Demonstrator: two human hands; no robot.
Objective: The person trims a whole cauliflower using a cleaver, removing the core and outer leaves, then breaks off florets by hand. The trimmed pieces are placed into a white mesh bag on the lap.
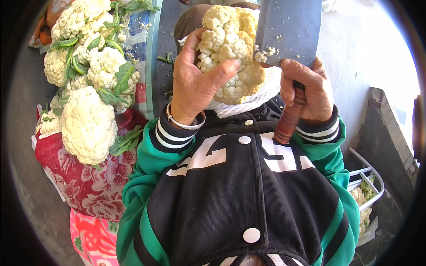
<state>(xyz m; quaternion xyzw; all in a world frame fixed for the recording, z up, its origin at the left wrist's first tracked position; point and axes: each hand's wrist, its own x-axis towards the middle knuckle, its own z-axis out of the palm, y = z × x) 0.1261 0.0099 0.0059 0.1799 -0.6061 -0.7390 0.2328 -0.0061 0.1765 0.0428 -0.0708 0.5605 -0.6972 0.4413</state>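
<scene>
A whole cauliflower point(228, 48), cream with yellowish-brown patches, rests in my left hand point(191, 84). The thumb lies across its florets while the fingers wrap behind its left side. My right hand point(313, 91) is closed on a cleaver with a broad grey blade point(290, 29) and a brown handle point(290, 117) that points down toward my chest. The blade stands close against the cauliflower's right side; whether its edge is in the florets I cannot tell. Small white crumbs point(265, 54) cling to the blade's lower left corner.
On my left, several cauliflowers point(88, 124) with green leaves are piled over a red floral cloth point(97, 186). Below it lies a pink patterned cloth point(93, 239). At right stand a white metal frame point(375, 184) with cauliflower pieces point(364, 208) by it, and a grey slab point(390, 124).
</scene>
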